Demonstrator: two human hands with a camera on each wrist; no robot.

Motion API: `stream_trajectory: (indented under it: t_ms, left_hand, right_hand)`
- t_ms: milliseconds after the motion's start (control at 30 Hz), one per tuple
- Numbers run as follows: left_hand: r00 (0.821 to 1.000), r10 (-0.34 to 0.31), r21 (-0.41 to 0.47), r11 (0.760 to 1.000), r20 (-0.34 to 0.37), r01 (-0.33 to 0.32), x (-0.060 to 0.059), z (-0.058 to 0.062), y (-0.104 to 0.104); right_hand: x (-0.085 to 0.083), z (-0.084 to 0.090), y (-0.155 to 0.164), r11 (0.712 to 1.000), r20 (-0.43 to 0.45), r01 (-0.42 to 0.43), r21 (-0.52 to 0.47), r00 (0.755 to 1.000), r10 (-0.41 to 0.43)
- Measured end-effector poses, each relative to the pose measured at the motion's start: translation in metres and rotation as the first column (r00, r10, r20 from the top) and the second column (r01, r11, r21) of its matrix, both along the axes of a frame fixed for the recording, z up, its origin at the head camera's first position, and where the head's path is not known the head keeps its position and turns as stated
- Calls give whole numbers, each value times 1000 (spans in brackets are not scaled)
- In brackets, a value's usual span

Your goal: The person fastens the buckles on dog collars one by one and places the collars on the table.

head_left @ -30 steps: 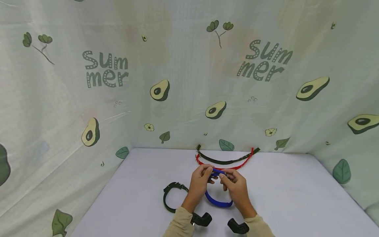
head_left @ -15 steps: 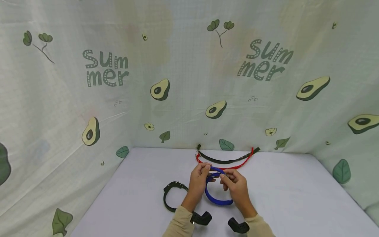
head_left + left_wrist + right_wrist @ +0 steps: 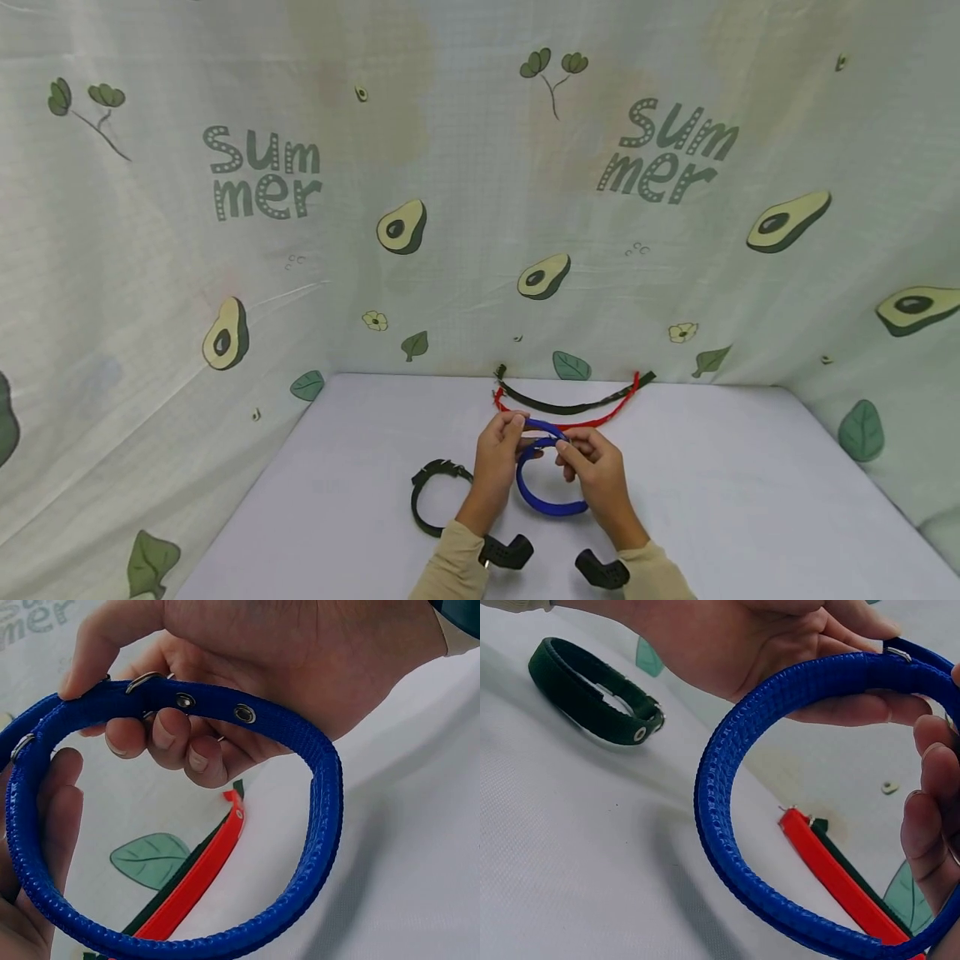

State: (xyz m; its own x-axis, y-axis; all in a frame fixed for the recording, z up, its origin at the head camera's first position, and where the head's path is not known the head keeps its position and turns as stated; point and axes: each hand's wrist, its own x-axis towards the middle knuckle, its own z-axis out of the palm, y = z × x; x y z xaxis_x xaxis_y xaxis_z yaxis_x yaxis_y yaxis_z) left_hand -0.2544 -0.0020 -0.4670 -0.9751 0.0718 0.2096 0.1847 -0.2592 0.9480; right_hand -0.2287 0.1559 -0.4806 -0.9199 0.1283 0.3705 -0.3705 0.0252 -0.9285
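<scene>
The blue collar (image 3: 727, 847) looks glossy, ribbed plastic, with metal eyelets (image 3: 244, 713).

Looks like a makeshift recording booth, not a lived-in room: enclosed on three sides by a draped cloth backdrop (image 3: 465, 208) printed with avocados, leaves and "Summer", hung right down to a plain pale surface (image 3: 712, 492). Laid out on it, only a few collars (image 3: 570, 404), like props.

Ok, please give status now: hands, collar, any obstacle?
Left hand and right hand both pinch blue collar, looped, above table. Dark green collar lies left, apart. Nothing in the way.
</scene>
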Motion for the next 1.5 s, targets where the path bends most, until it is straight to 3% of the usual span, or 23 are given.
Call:
stream_trajectory:
  t_ms: [467, 967, 1233, 1500]
  left_hand:
    - [1000, -15, 45, 999, 4, 14, -4, 3, -3]
    - [993, -114, 70, 991, -2, 114, -5, -4, 5]
    - [988, -154, -97, 983, 11, 154, 0, -8, 4]
    - [988, -100, -267, 961, -114, 67, 5, -5, 7]
  right_hand:
    - [-3, 5, 0, 1000, 4, -3, -1, 1000, 3]
    - [-4, 3, -1, 991, 47, 63, -115, 997, -58]
    - [-3, 0, 0, 990, 81, 58, -131, 996, -47]
    - [-5, 0, 1, 974, 163, 13, -226, 986, 25]
